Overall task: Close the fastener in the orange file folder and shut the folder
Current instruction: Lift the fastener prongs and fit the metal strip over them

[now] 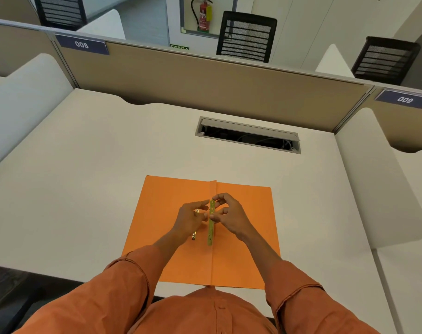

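The orange file folder (243, 237) lies open and flat on the white desk, its spine running away from me. A brass fastener bar (211, 227) lies along the spine. My right hand (229, 215) pinches the bar's far half with thumb and fingertips. My left hand (189, 219) sits just left of the bar, its fingertips touching it near the middle. A second brass piece (194, 235) shows under my left hand, mostly hidden by it.
A cable slot (248, 136) with a raised lid is sunk in the desk (84, 177) behind the folder. Beige partitions (205, 75) and white side panels enclose the desk. Office chairs stand beyond the partition.
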`<state>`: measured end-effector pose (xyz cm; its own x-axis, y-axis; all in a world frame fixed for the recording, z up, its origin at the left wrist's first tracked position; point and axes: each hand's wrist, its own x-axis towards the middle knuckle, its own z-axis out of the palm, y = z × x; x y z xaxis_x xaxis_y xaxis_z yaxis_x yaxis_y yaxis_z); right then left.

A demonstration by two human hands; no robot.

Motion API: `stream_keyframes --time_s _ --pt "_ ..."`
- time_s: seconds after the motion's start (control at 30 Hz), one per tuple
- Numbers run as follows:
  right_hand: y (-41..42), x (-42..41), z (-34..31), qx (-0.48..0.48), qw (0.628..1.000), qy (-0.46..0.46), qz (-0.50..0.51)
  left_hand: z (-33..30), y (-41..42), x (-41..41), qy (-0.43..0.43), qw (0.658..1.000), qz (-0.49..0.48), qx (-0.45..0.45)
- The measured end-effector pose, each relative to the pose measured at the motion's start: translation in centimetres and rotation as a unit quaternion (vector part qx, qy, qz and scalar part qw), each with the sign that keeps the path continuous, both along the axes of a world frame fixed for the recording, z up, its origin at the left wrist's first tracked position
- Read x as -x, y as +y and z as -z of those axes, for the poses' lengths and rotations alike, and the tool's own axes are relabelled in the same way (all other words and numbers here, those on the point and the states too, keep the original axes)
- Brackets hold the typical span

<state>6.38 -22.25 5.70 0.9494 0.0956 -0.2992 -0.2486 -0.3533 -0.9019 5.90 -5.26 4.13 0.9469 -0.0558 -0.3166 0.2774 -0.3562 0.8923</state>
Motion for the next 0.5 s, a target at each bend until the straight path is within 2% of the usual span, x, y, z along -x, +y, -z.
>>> stream_keyframes --time_s 0.5 --pt "0.08 0.09 -0.19 0.004 1.000 0.000 -0.007 0.26 -0.90 -0.08 0.025 0.999 -0.017 0.018"
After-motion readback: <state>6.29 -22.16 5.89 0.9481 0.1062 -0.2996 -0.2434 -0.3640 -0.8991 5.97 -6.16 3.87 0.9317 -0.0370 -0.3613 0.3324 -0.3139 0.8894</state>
